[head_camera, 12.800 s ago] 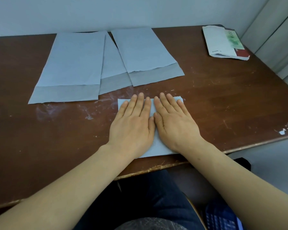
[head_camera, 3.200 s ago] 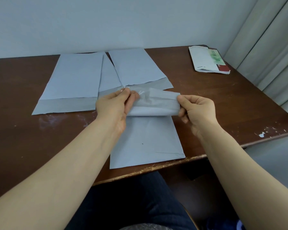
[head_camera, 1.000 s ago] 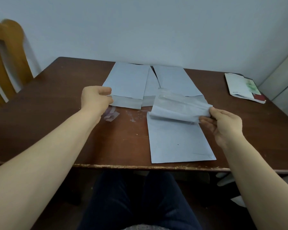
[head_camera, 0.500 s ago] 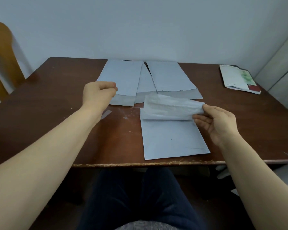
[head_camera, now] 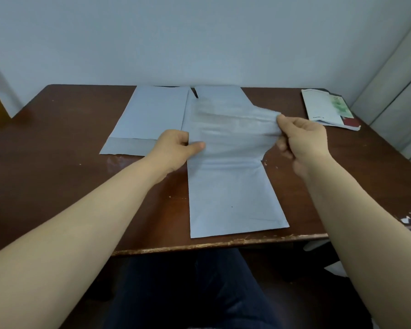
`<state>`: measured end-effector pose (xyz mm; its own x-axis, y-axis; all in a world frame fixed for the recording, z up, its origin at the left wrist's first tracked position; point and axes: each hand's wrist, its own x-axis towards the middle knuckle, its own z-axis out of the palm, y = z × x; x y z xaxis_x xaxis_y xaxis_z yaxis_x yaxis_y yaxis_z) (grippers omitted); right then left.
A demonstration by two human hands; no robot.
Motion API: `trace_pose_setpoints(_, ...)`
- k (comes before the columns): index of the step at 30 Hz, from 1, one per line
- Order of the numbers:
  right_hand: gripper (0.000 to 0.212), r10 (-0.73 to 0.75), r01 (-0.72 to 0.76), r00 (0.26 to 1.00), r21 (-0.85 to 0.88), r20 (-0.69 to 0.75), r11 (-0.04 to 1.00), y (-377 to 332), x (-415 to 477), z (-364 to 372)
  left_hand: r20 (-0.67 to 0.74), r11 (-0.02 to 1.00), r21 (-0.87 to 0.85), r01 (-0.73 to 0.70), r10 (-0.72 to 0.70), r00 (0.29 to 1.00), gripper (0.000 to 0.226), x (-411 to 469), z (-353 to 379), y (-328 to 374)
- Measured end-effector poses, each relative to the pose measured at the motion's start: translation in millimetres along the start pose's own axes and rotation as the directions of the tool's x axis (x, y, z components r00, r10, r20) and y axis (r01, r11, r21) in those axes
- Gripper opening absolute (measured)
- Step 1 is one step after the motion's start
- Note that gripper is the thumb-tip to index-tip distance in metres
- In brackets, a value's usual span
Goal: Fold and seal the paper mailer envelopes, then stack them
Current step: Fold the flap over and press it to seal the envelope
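Note:
A grey paper mailer envelope (head_camera: 233, 200) lies lengthwise at the table's front edge, its far end lifted off the wood. My left hand (head_camera: 176, 144) pinches the left edge of that raised flap (head_camera: 233, 131), thumb on top. My right hand (head_camera: 301, 136) pinches the flap's right corner, held higher. The flap stands up and hides part of the mailers behind it. Further back lie flat unfolded mailers: one at the left (head_camera: 150, 117) with its flap strip toward me, another (head_camera: 221, 93) behind the raised flap.
The brown wooden table (head_camera: 57, 162) has scuffed patches and a chipped front edge. A booklet (head_camera: 328, 109) lies at the back right corner. A curtain (head_camera: 399, 86) hangs at the right, a wooden chair at the far left. My lap is below the table edge.
My left hand came back from the left side of the table and took hold of the flap's left edge. The flap is lifted higher and more spread out than half a second ago.

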<state>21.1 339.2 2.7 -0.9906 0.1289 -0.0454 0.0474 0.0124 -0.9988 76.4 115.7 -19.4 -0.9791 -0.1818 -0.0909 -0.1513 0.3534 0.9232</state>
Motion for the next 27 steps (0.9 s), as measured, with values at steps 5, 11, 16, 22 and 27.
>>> trace_pose_setpoints(5, 0.016, -0.005, 0.006, 1.000, -0.087, 0.013, 0.996, -9, 35, 12, 0.045, 0.987, -0.089, 0.136, -0.133, 0.990, 0.009, 20, -3, 7)
trace_pose_setpoints(11, 0.014, 0.110, -0.099, 0.993, -0.182, 0.051, 0.978, 13, 67, 24, -0.061, 0.964, -0.171, 0.201, -0.215, 0.975, 0.038, 47, -2, 2)
trace_pose_setpoints(16, 0.013, 0.198, -0.184, 0.976, -0.150, 0.087, 0.971, 25, 83, 27, -0.101, 0.897, -0.399, 0.188, -0.247, 0.964, 0.009, 67, 1, 5)
trace_pose_setpoints(22, 0.013, 0.164, -0.150, 0.980, -0.133, 0.109, 0.980, 21, 97, 30, -0.128, 0.880, -0.453, 0.143, -0.223, 0.966, 0.014, 86, 2, 3)
trace_pose_setpoints(27, 0.012, 0.201, -0.209, 0.961, 0.023, 0.192, 0.978, 18, 105, 28, -0.131, 0.901, -0.413, 0.135, -0.206, 0.970, 0.020, 96, 2, -1)
